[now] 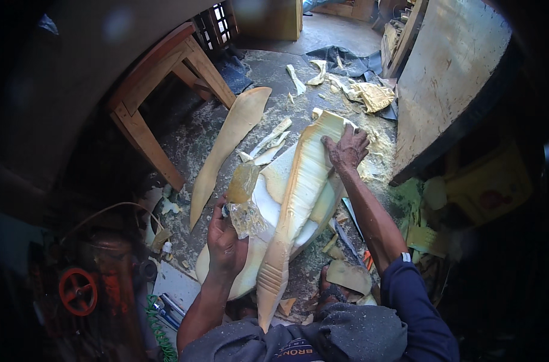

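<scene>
A long, ridged, pale yellow foam piece slants from my lap up toward the far right. My right hand grips its upper right edge, thumb on the face and fingers spread over the side. To its left, my left hand is closed on a crumpled translucent plastic bag, yellowish in its upper part. The bag's contents are unclear. Beneath the long piece lies a broad white and yellow foam piece, partly covered by it.
A curved tan piece lies on the dusty floor beside a wooden stool. Foam scraps are scattered farther off. A pale board stands at right. Machinery with a red handwheel is at lower left.
</scene>
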{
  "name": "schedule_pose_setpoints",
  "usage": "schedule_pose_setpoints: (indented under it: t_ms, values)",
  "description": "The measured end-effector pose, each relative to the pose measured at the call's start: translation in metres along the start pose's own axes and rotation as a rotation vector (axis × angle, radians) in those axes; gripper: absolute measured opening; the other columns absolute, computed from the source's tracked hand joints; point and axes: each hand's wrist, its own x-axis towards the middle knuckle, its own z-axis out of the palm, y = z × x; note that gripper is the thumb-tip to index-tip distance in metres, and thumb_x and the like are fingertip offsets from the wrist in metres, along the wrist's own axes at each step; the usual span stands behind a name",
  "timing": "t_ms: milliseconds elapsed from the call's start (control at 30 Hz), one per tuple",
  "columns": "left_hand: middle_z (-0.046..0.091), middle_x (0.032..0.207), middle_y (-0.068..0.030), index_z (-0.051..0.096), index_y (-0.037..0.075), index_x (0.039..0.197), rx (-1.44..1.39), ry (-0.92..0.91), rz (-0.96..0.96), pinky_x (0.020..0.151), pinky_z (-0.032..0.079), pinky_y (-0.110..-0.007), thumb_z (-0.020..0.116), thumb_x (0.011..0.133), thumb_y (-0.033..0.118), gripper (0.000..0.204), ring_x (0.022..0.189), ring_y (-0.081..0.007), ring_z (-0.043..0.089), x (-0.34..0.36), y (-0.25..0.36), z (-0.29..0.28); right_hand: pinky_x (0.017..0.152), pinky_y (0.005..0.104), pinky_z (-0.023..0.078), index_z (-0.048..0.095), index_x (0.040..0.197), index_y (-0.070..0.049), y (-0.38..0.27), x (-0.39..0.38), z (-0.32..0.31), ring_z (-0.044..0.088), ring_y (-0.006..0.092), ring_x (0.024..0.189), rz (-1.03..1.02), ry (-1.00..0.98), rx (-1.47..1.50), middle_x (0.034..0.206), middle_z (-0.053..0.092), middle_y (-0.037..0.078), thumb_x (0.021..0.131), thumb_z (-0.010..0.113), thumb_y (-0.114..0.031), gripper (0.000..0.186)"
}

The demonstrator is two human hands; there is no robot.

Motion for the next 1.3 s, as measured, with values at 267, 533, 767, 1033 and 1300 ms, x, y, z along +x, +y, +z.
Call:
schedule_pose_setpoints:
  t_ms: [267, 533, 767, 1033, 1300]
  values:
    - [0.057, 0.141, -0.0097, 0.040, 0.012, 0.149, 0.076, -0.015, 0.047, 0.113, 0.046, -0.041, 0.064, 0.099, 0.002, 0.056, 0.128, -0.0224, 0.059, 0.004, 0.004, -0.002, 0.103, 0.0571, 0.038, 0.047, 0.139, -0.014, -0.002, 0.003, 0.036, 0.044, 0.0382, 0.130, -0.086, -0.149, 0.294, 0.141, 0.047, 0.019, 0.076, 0.086, -0.028, 0.075]
    - [0.061, 0.140, -0.0192, 0.039, 0.021, 0.152, 0.129, -0.091, 0.119, 0.112, 0.047, -0.048, 0.056, 0.099, -0.004, 0.061, 0.131, -0.0344, 0.060, 0.001, 0.011, 0.011, 0.101, 0.0566, 0.039, 0.056, 0.134, -0.012, -0.032, -0.007, 0.008, 0.051, 0.0379, 0.122, -0.117, -0.149, 0.082, 0.127, 0.057, 0.018, 0.079, 0.079, -0.029, 0.062]
    - [0.059, 0.140, -0.0162, 0.040, 0.010, 0.148, 0.293, -0.041, 0.184, 0.110, 0.049, -0.040, 0.057, 0.105, 0.008, 0.046, 0.128, -0.0268, 0.061, 0.004, 0.025, 0.015, 0.073, 0.0396, 0.055, 0.066, 0.135, -0.008, -0.064, -0.071, -0.091, 0.066, 0.0269, 0.080, -0.425, -0.121, 0.698, 0.085, 0.060, 0.014, 0.081, 0.067, -0.005, 0.054]
    - [0.057, 0.134, -0.0138, 0.035, 0.006, 0.148, 0.287, 0.051, 0.231, 0.104, 0.049, -0.032, 0.057, 0.106, 0.007, 0.048, 0.120, -0.0176, 0.060, 0.008, 0.013, 0.031, 0.093, 0.0419, 0.057, 0.065, 0.138, -0.006, -0.106, -0.149, -0.140, 0.068, 0.0331, 0.103, -0.748, -0.229, 0.756, 0.115, 0.064, 0.018, 0.081, 0.066, 0.006, 0.058]
    - [0.052, 0.131, -0.0133, 0.036, 0.003, 0.141, 0.725, 0.291, 0.664, 0.102, 0.049, -0.031, 0.062, 0.104, 0.009, 0.046, 0.117, -0.0162, 0.056, 0.016, 0.008, 0.030, 0.100, 0.0453, 0.049, 0.063, 0.137, -0.004, -0.119, -0.172, -0.116, 0.063, 0.0406, 0.112, -0.769, -0.581, 0.932, 0.127, 0.065, 0.021, 0.081, 0.060, 0.007, 0.057]
